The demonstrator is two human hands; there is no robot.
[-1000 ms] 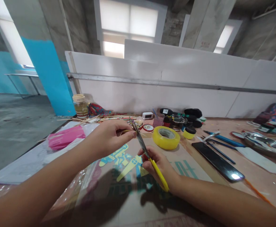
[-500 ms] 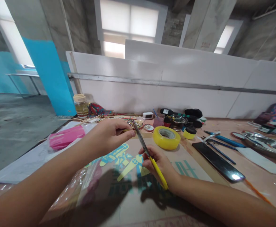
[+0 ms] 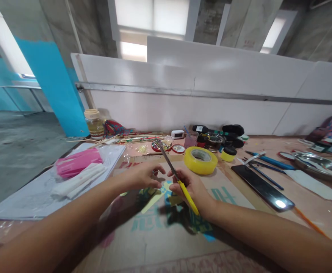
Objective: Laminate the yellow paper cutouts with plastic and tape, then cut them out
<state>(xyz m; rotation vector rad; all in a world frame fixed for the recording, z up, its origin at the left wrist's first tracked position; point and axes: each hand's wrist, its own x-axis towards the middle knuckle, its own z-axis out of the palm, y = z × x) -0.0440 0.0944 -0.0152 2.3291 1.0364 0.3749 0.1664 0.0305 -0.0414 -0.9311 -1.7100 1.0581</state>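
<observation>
My right hand (image 3: 196, 191) is wrapped round a pair of scissors (image 3: 180, 181) with yellow handles. Their dark metal blades point up and away, and look closed together. Just left of the scissors, my left hand (image 3: 147, 176) has its thumb and fingers curved and apart, with nothing clearly held. Beneath both hands lies a cardboard sheet (image 3: 146, 239) with green printing. Pale yellow and blue cut-out pieces (image 3: 153, 201) rest on it, partly hidden by my hands and their shadows.
A roll of yellow tape (image 3: 211, 165) sits beyond my right hand, near a dish of beads (image 3: 157, 145). To the right are a phone (image 3: 262, 187) and a metal bowl (image 3: 319, 167). A pink packet (image 3: 79, 162) and folded tissue (image 3: 77, 180) lie on white paper at left.
My left hand has parted its pinch on a thin strip near the blades and come down, nearer my right hand. The scissors stay in my right hand. The view has shifted slightly.
</observation>
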